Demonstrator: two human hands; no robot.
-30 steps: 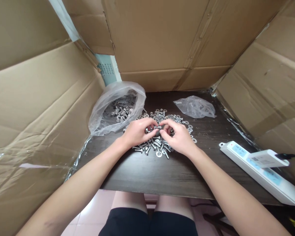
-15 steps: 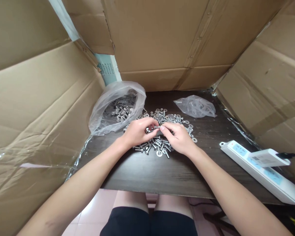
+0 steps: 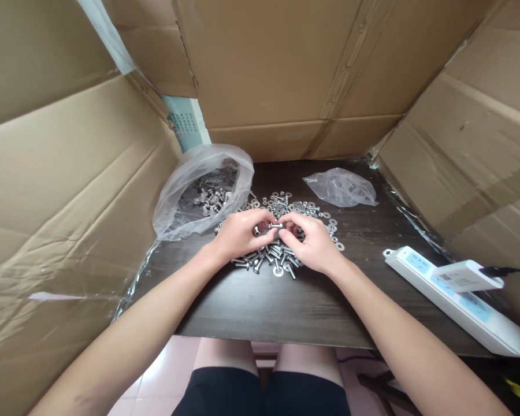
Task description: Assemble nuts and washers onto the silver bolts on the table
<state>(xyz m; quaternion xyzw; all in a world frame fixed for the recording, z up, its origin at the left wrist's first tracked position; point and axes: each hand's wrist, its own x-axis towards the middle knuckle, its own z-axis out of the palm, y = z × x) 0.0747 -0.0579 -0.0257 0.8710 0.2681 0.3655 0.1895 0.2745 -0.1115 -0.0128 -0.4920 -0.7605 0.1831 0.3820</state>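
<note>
My left hand (image 3: 240,234) and my right hand (image 3: 309,242) meet over a heap of loose steel bolts and washers (image 3: 273,257) on a dark wooden table (image 3: 286,300). Between the fingertips of both hands is one small bolt (image 3: 275,226), held level; the left fingers pinch its head end and the right fingers pinch the other end. More washers (image 3: 286,203) lie scattered just beyond the hands.
An open clear plastic bag (image 3: 186,196) with bolts in it lies at the left back. A smaller crumpled bag (image 3: 340,188) lies at the right back. A white power strip (image 3: 455,297) with a plug sits at the right. Cardboard walls (image 3: 69,173) enclose the table.
The hands stay together over the heap; the right fingers have shifted slightly on the bolt. The view has tilted a little.
</note>
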